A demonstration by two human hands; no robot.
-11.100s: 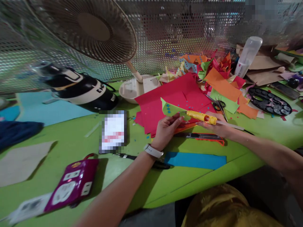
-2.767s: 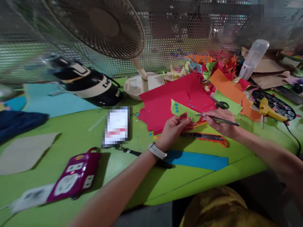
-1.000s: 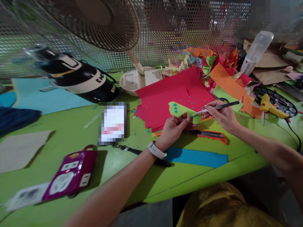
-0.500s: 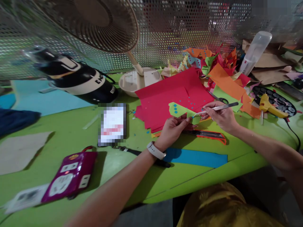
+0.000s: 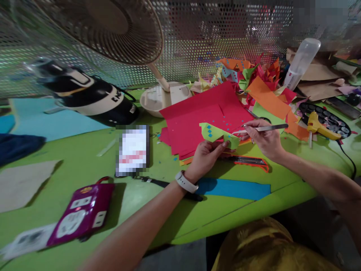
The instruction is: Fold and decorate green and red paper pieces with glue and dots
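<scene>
Between thumb and fingers, my left hand pinches a light green paper cutout with blue diamond-shaped bits on it. My right hand grips silver tweezers, their tips at the right part of the cutout beside a small blue bit. Beneath the cutout lies a stack of red paper sheets with tiny blue pieces scattered on top. An orange box cutter lies just below my hands. Nearer to me is a blue paper strip, partly behind my left wrist.
A fan and a black bottle stand at the back. To the left are a phone and a purple power strip. A yellow glue gun, a clear bottle and coloured paper scraps occupy the right side.
The tweezers have shifted slightly up and right in my right hand's grip, their tips a little higher over the cutout. My left hand keeps its hold on the green paper.
</scene>
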